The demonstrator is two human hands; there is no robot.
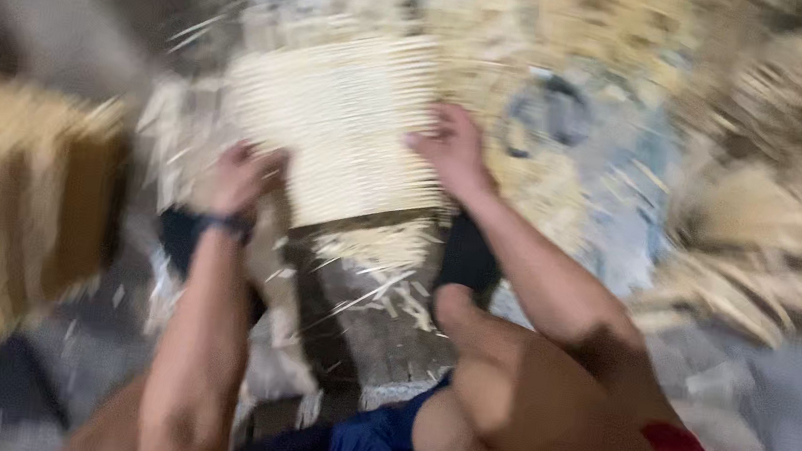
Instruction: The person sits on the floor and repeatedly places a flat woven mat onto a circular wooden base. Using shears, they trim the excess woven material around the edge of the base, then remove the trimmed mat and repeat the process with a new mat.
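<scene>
Your left hand (243, 177) is gripping the left edge of one flat bunch of thin sticks (342, 128), with your fingers curled around it. Your right hand (450, 149) is pressing on the right edge of the same bunch, fingers bent over the sticks, so both hands are holding it between them. The picture is shaking and blurry, so you cannot make out each finger clearly.

The sticks are pale, straw-colored, skinny and straight, and they are lying side by side like a little mat. There are too many to count. The bunch is sitting in the middle, just in front of your knees, on a rough grey block (379, 334).

You are wearing one dark band (225, 226) on your left wrist. Your bare knee (543, 393) is poking up at the bottom right, and your shorts (377, 439) are looking blue with a bit of red.

Loose sticks and small chips are lying all around on the grey ground (616, 190). A dark ring shape (547, 111) is showing on the ground right of your right hand. One big pile of the same pale sticks (771, 248) is lying at the right, well apart from your hands. One boxy yellow and brown stack (6, 201) is sitting at the left
</scene>
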